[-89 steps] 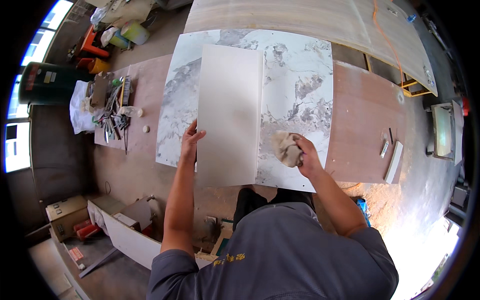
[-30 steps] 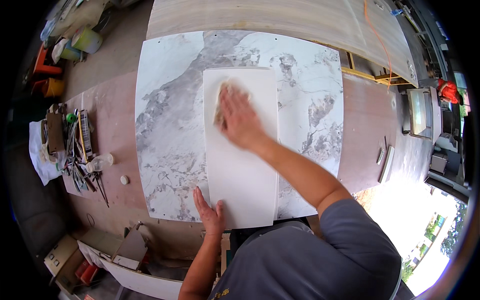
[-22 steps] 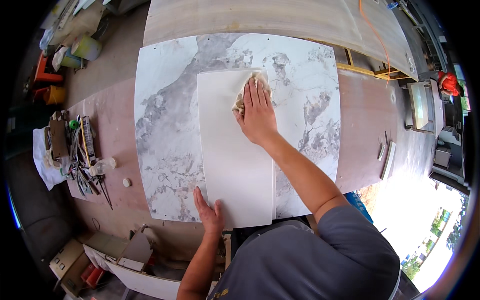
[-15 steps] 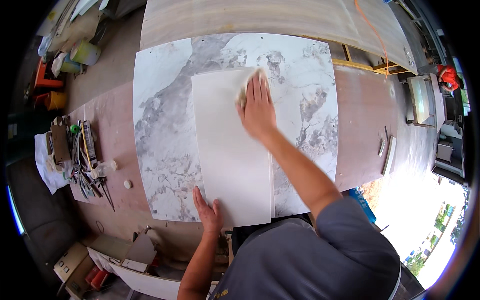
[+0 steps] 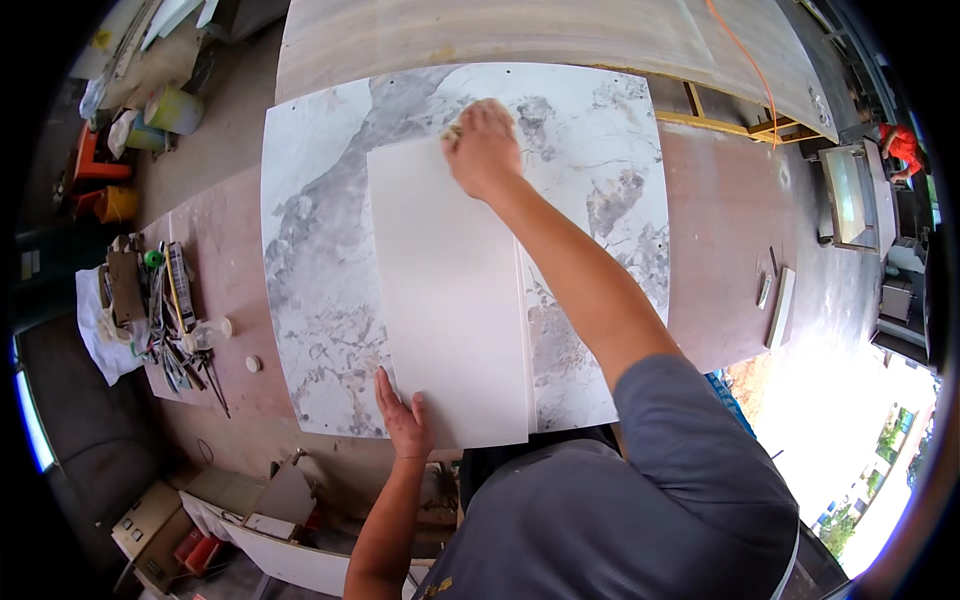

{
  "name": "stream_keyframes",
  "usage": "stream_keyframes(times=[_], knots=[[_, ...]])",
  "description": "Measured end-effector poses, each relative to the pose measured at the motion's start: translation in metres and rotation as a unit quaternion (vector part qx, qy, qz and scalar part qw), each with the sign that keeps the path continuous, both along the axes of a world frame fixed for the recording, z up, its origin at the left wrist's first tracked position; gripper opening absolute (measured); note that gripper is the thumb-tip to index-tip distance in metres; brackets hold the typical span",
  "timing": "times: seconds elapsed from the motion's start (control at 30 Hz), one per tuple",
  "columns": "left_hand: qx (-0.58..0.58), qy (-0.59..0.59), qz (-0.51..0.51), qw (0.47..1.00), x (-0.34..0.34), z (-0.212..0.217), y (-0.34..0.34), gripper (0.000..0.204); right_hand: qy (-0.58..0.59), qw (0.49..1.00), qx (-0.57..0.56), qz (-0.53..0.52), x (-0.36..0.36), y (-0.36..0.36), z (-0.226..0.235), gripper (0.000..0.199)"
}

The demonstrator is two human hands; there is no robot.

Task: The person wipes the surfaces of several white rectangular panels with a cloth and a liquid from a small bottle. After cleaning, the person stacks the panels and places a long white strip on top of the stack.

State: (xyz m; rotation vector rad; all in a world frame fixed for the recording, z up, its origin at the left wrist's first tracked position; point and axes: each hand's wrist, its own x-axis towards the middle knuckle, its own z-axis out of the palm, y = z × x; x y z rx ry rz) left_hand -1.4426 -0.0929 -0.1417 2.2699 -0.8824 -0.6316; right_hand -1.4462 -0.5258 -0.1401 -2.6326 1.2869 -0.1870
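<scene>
A long white panel (image 5: 450, 290) lies on a larger marble-patterned sheet (image 5: 320, 250), and a second pale edge shows along its right side. My right hand (image 5: 485, 150) is at the panel's far end, closed over a wadded beige cloth (image 5: 454, 132); motion blurs it, and most of the cloth is hidden under the fingers. At the near left corner my left hand (image 5: 405, 425) rests against the panel's edge, fingers stretched out and thumb apart, with nothing held.
Hand tools (image 5: 180, 330), a clear plastic cup (image 5: 208, 334) and a white cloth (image 5: 100, 320) crowd the left side. Beyond the sheet lies a large pale board (image 5: 480, 35) with an orange cord (image 5: 745, 50). A white strip (image 5: 781, 308) lies right. A person in red (image 5: 902, 150) is far right.
My right hand has moved left and slightly farther away, from the panel's far right part to its far end, with the cloth. My left hand keeps its place at the panel's edge.
</scene>
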Motion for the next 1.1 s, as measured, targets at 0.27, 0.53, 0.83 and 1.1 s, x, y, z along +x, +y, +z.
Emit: stream_keyframes(times=[0.27, 0.53, 0.83, 1.1], knots=[[-0.018, 0.022, 0.006, 1.0, 0.004, -0.005, 0.006, 0.075, -0.007, 0.994, -0.09, 0.067, -0.011, -0.031, -0.026, 0.06], [-0.038, 0.045, 0.002, 0.998, 0.003, -0.01, 0.003, 0.066, 0.022, 0.982, 0.099, 0.163, -0.168, 0.254, 0.008, 0.083], [-0.118, 0.241, 0.137, 0.953, 0.007, -0.004, 0.049, 0.046, -0.046, 0.985, -0.123, 0.114, -0.097, 0.113, -0.019, 0.071], [-0.142, 0.611, 0.267, 0.732, 0.008, 0.001, 0.11, 0.067, -0.051, 0.942, 0.06, 0.328, -0.05, 0.326, -0.005, 0.077]])
